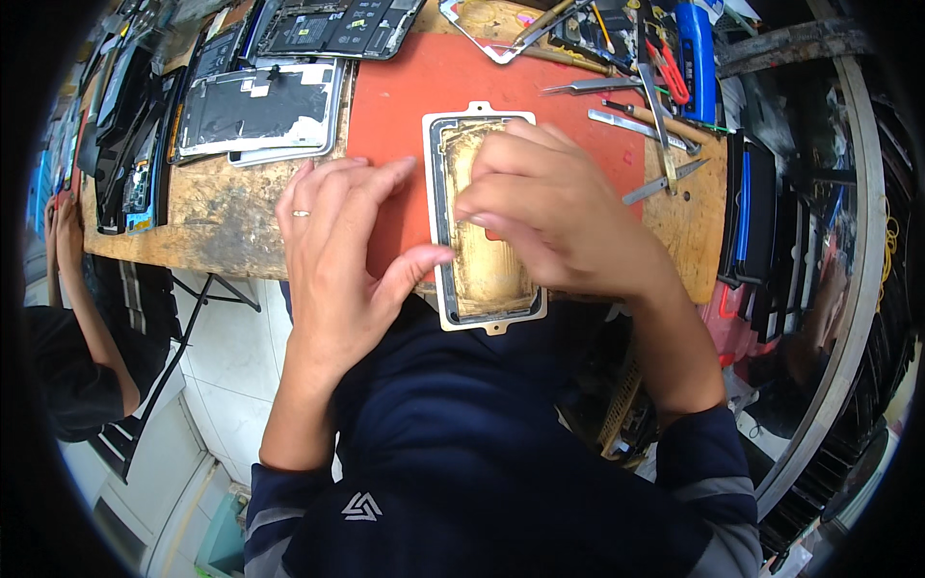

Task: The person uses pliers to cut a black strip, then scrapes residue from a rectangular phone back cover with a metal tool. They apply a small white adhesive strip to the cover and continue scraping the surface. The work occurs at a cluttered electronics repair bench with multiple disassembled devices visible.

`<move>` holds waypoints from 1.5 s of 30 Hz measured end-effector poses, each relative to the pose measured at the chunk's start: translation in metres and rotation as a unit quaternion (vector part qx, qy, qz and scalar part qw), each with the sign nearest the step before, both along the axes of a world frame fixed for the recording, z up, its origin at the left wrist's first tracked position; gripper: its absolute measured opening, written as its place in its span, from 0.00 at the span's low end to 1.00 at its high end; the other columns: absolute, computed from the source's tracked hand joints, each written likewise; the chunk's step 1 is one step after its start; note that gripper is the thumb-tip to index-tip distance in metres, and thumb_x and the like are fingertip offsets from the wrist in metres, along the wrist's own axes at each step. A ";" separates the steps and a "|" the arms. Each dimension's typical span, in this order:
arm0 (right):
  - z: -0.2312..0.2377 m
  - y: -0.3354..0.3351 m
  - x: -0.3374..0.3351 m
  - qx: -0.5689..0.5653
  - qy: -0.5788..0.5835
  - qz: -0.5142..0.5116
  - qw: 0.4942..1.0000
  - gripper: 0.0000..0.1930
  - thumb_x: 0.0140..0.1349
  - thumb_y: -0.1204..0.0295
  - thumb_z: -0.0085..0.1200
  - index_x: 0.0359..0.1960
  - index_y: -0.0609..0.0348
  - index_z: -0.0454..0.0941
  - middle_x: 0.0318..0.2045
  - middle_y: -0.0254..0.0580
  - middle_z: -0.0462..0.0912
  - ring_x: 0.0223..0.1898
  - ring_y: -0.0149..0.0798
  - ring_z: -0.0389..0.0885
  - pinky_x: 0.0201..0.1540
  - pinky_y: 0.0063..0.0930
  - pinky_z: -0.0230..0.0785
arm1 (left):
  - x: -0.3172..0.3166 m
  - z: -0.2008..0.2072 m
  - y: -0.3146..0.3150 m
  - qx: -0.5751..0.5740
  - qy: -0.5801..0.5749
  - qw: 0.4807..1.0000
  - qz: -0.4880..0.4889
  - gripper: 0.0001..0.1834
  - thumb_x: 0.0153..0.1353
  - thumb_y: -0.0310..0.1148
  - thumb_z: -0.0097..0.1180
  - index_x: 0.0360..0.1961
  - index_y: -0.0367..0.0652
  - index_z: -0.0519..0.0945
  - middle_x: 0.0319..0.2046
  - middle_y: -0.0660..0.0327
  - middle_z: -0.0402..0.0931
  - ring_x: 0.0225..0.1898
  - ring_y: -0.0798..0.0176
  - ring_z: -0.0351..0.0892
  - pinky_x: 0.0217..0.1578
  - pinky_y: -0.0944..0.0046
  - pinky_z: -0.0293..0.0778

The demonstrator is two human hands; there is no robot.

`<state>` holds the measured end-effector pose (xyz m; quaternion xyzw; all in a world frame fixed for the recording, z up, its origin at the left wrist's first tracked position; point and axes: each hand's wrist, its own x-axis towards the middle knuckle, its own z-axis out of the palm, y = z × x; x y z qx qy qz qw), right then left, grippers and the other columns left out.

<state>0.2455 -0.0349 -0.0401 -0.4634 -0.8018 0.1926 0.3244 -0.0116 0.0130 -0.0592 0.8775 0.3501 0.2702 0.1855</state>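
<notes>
A flat rectangular tray (433,202) with a pale metal rim and a small holed tab at each short end lies on the red mat (385,101). Its near end juts past the table edge. Inside the dark inner border is a scuffed, gold-coloured panel (482,279). At the tray's left side, my left hand (337,217) has its fingers apart, the thumb tip at the rim. Over the panel my right hand (549,207) is curled, thumb against fingers. A bit of red shows under it; whatever the fingers hold is hidden.
Opened device parts (255,108) are stacked at the left, with a battery-bearing panel (337,27) behind. Tweezers (593,86), blades, a red-handled cutter (668,72) and a blue tool (696,63) lie at the right. Another person's arm (92,328) reaches in at far left.
</notes>
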 end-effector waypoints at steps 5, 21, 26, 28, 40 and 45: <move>0.013 -0.017 0.007 -0.026 0.016 -0.011 0.999 0.06 0.64 0.80 0.69 0.42 0.59 0.88 0.36 0.42 0.82 0.40 0.48 0.81 0.44 0.42 0.72 | -0.004 0.008 -0.003 -0.027 -0.052 0.998 -0.007 0.27 0.58 0.50 0.81 0.51 0.45 0.90 0.47 0.60 0.86 0.62 0.46 0.81 0.77 0.38 0.59; -0.009 0.027 -0.012 0.028 0.043 -0.162 0.985 0.04 0.67 0.82 0.67 0.42 0.67 0.88 0.34 0.44 0.83 0.35 0.42 0.85 0.38 0.35 0.76 | -0.028 0.017 -0.004 0.019 -0.038 0.999 0.028 0.18 0.79 0.36 0.58 0.30 0.41 0.75 0.30 0.55 0.71 0.41 0.47 0.75 0.60 0.45 0.67; -0.020 0.034 -0.019 0.058 0.036 -0.153 0.986 0.04 0.67 0.82 0.67 0.42 0.67 0.87 0.35 0.46 0.84 0.37 0.47 0.86 0.39 0.38 0.77 | -0.026 0.011 -0.007 0.000 -0.059 0.991 0.122 0.16 0.63 0.35 0.75 0.45 0.42 0.82 0.46 0.55 0.82 0.50 0.48 0.80 0.62 0.44 0.67; -0.021 0.036 -0.020 0.081 0.029 -0.161 0.983 0.05 0.67 0.82 0.67 0.42 0.67 0.86 0.36 0.47 0.83 0.37 0.48 0.86 0.39 0.39 0.77 | -0.026 0.011 -0.009 0.006 -0.034 0.997 0.064 0.16 0.62 0.33 0.75 0.47 0.40 0.83 0.49 0.52 0.82 0.54 0.45 0.80 0.67 0.44 0.67; -0.033 0.035 -0.023 0.131 0.016 -0.157 0.979 0.08 0.63 0.83 0.69 0.42 0.65 0.85 0.35 0.45 0.82 0.35 0.50 0.82 0.37 0.43 0.74 | -0.021 0.013 -0.017 -0.028 0.086 0.988 -0.127 0.46 0.53 0.71 0.74 0.64 0.49 0.90 0.72 0.49 0.80 0.78 0.38 0.71 0.79 0.32 0.54; -0.034 0.034 -0.025 0.135 0.001 -0.153 0.979 0.09 0.61 0.79 0.69 0.42 0.63 0.83 0.37 0.47 0.79 0.39 0.53 0.81 0.41 0.47 0.75 | -0.022 0.011 -0.019 -0.026 0.090 0.988 -0.122 0.45 0.51 0.68 0.78 0.64 0.50 0.90 0.73 0.49 0.80 0.79 0.38 0.71 0.79 0.32 0.54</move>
